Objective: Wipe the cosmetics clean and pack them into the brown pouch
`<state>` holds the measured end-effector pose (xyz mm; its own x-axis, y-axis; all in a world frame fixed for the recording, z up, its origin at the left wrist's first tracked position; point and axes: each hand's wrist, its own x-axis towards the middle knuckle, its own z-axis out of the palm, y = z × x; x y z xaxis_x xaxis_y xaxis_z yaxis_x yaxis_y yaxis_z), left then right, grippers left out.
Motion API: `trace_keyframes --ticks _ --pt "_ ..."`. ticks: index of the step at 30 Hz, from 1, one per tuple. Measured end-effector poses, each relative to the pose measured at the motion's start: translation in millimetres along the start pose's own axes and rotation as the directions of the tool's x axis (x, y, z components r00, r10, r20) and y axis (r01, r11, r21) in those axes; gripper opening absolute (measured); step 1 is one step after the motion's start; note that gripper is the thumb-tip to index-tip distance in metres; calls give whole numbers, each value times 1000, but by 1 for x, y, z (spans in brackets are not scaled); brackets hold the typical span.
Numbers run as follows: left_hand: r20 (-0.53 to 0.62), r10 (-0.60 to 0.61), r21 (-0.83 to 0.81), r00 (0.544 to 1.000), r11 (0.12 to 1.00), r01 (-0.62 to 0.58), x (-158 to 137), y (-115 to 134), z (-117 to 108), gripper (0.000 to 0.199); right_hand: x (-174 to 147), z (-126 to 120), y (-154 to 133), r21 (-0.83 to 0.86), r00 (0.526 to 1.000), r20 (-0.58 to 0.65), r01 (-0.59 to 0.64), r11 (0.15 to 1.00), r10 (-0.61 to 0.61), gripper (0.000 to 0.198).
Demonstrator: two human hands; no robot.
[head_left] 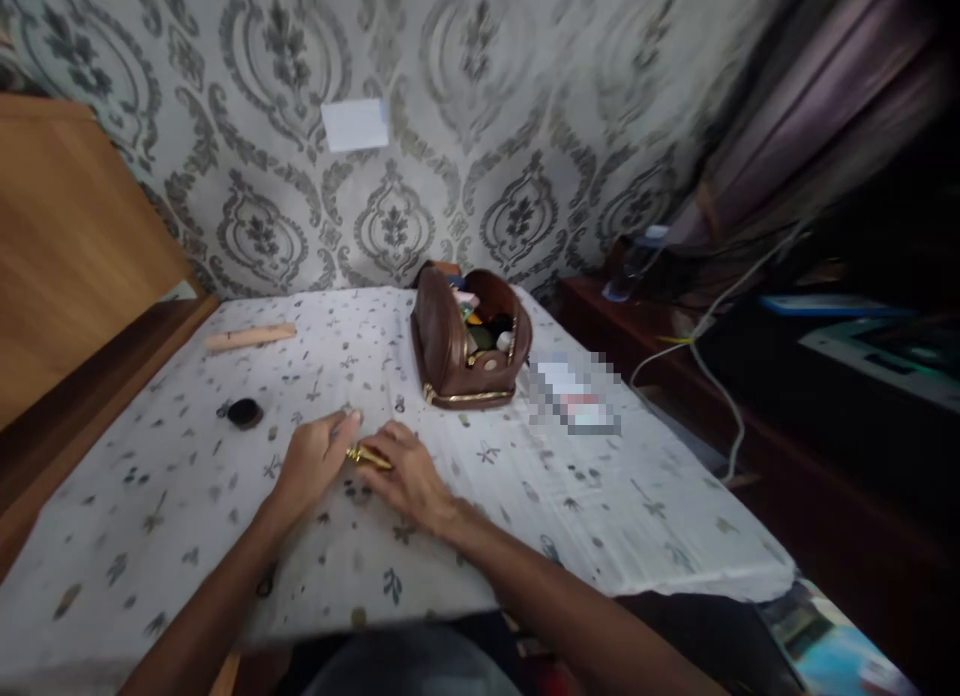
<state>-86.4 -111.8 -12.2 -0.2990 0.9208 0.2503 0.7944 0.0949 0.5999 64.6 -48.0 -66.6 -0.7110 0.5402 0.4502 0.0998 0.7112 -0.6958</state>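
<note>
Between my two hands, over the near middle of the cloth, is a small shiny gold-coloured object (373, 458), its kind too small to make out. My right hand (409, 476) has its fingers closed around it. Closed too, my left hand (315, 461) pinches at the object's left end, where the fingers partly hide it. Beyond the right hand stands a brown bag (469, 381), unzipped, with several small items inside. To the left of my left hand lies a dark round item (244, 413).
A patterned white cloth (480, 536) covers the table. Farther back lies a beige stick-like item (251, 337). Right of the bag is a pixelated flat item (577, 396). A wooden panel (67, 246) borders the left; a white cable (731, 416) hangs at the right.
</note>
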Motion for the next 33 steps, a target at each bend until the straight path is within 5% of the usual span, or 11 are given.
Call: trace_keyframes --ticks 6,11,14,16,20,23,26,33 --pt "80 -243 -330 967 909 255 5 -14 10 62 1 1 0 107 999 -33 -3 994 6 20" --pt "196 -390 -633 900 651 420 10 -25 15 49 3 0 -5 229 995 -27 -83 970 92 21" --pt "184 -389 -752 903 536 384 12 -28 7 33 4 -3 -2 292 977 -82 -163 943 195 21" --pt "203 -286 -760 936 557 335 10 -29 -1 26 6 -5 1 346 960 -106 -207 915 257 22" --pt "248 29 -614 968 778 135 2 -29 -9 37 8 -4 5 397 952 -82 -240 886 295 25" --pt "199 146 -455 969 889 -40 -1 -29 -8 29 8 -3 5 427 963 -51 -220 877 266 26" --pt "194 163 -362 967 928 -84 -1 -29 -6 28 7 -3 4 409 971 -41 -198 891 234 25" --pt "115 -11 -311 993 949 47 -3 -23 0 33 6 0 5 266 985 -118 -95 959 130 23"
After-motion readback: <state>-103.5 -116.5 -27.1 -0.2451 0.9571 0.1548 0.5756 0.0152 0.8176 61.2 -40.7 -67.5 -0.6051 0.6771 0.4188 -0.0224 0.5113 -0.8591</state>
